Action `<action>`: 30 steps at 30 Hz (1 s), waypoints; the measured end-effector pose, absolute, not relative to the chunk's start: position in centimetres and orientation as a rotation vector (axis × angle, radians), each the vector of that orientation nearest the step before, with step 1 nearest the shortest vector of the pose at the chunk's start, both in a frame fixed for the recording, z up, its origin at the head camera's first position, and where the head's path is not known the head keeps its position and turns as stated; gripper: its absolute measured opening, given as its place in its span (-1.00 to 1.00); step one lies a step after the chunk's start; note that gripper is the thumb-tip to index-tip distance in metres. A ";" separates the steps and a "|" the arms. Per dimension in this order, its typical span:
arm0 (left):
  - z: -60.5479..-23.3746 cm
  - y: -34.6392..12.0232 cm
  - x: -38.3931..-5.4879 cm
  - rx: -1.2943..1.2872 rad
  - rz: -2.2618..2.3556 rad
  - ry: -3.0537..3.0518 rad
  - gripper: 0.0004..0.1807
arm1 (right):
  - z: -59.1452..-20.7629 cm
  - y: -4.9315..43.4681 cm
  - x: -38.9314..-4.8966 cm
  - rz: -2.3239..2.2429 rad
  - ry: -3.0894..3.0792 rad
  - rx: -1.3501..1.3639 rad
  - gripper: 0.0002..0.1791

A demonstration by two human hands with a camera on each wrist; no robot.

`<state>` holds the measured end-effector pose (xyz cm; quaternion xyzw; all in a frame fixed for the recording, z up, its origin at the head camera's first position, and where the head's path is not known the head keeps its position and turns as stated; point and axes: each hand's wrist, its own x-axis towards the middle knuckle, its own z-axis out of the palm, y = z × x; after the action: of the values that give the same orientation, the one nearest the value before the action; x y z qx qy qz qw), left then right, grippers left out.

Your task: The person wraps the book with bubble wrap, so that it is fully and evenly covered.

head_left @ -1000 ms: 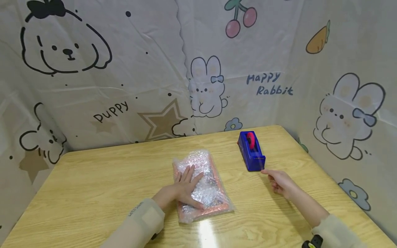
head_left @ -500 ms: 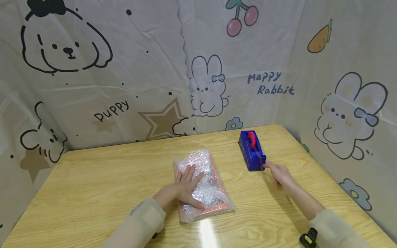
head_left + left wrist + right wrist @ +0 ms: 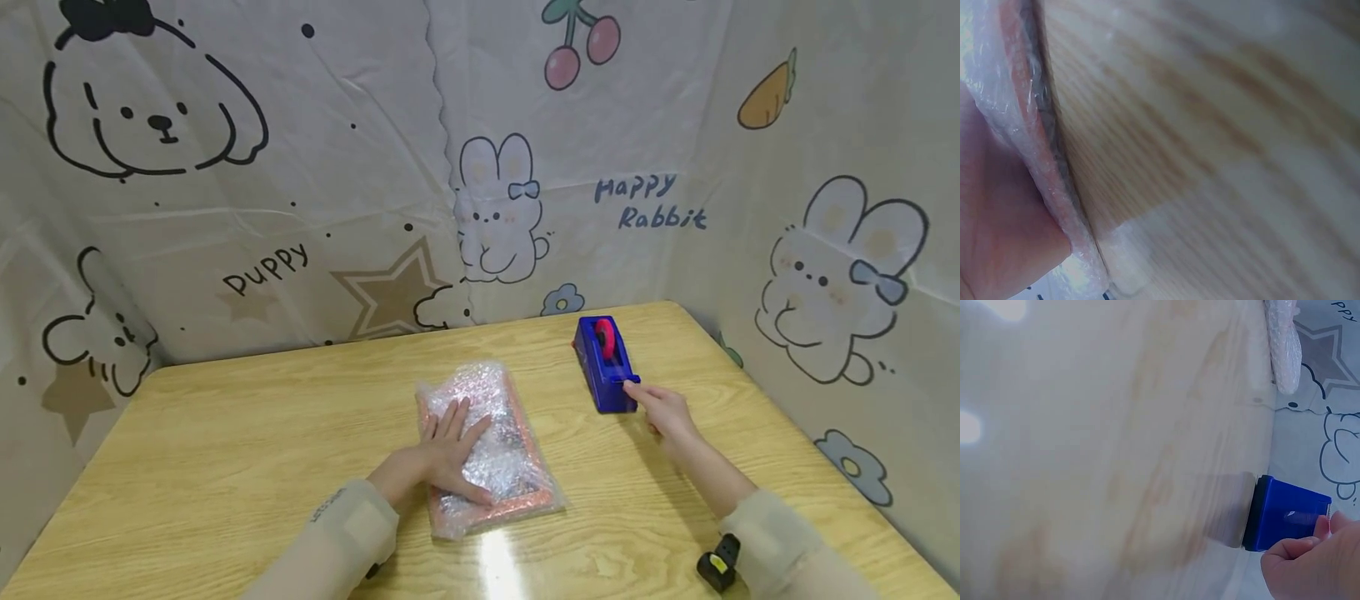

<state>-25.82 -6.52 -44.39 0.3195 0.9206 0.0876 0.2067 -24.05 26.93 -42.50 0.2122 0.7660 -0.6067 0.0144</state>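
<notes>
My left hand point(image 3: 448, 462) rests with spread fingers on a flat rectangular thing in bubble wrap point(image 3: 483, 383), which has an orange border. The left wrist view shows the wrapped edge point(image 3: 1029, 106) beside the palm point(image 3: 1004, 212). To the right stands a blue tape dispenser point(image 3: 611, 393) with a roll on a red core point(image 3: 606, 339). At the dispenser's cutter, my right hand point(image 3: 670, 418) pinches the end of the clear tape between thumb and finger. In the right wrist view, the fingertips point(image 3: 1322, 526) sit at the dispenser's point(image 3: 1288, 515) upper front edge; the tape itself is hardly visible.
The wooden table point(image 3: 262, 433) carries both things. Its back and right edges meet a pale cloth point(image 3: 360, 167) printed with cartoon animals. A dark band point(image 3: 718, 564) is on the right wrist.
My right hand has moved up from below the dispenser's front to its cutter edge. The left hand, the wrapped thing and the dispenser have stayed in place.
</notes>
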 end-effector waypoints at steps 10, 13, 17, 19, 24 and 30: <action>-44.0 -6.6 -25.5 0.890 0.262 2.556 0.24 | -42.7 26.7 -24.4 -1.920 2.311 0.724 -0.66; -43.8 -6.6 -25.5 0.894 0.262 2.560 0.23 | -42.7 26.8 -24.4 -1.917 2.306 0.723 -0.65; -43.7 -6.4 -25.5 0.892 0.250 2.552 0.23 | -42.8 27.1 -24.5 -1.901 2.308 0.714 -0.55; -43.7 -6.3 -25.6 0.890 0.246 2.547 0.23 | -42.8 27.2 -24.5 -1.872 2.309 0.714 -0.47; -43.7 -6.4 -25.7 0.892 0.228 2.554 0.24 | -42.3 27.3 -24.7 -1.802 2.308 0.711 -0.30; -43.9 -6.5 -25.8 0.901 0.220 2.558 0.24 | -42.0 27.1 -24.9 -1.821 2.327 0.708 -0.59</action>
<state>-25.76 -6.47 -43.86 0.3240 0.9194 0.0790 0.2088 -24.92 27.08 -42.00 0.2327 0.7649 -0.5985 0.0514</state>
